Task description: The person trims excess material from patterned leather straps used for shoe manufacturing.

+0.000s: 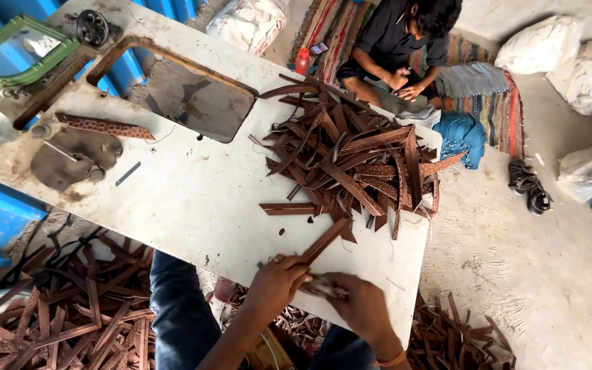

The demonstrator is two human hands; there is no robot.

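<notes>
— Brown leather strip [325, 240], see it? It sits at the near edge of the table [193, 199], slanting up toward the big pile of strips [354, 161].

— Who has it?

— The left hand [275, 282] is pinched round its lower end. The right hand [358, 301] is curled tight on a small piece [323, 288] just beside it, the two hands touching.

— And around them?

— More cut strips on the floor [70, 315] to the left. Another person [405, 41] sits on a striped mat [488, 96] beyond the table, busy with their own hands
</notes>
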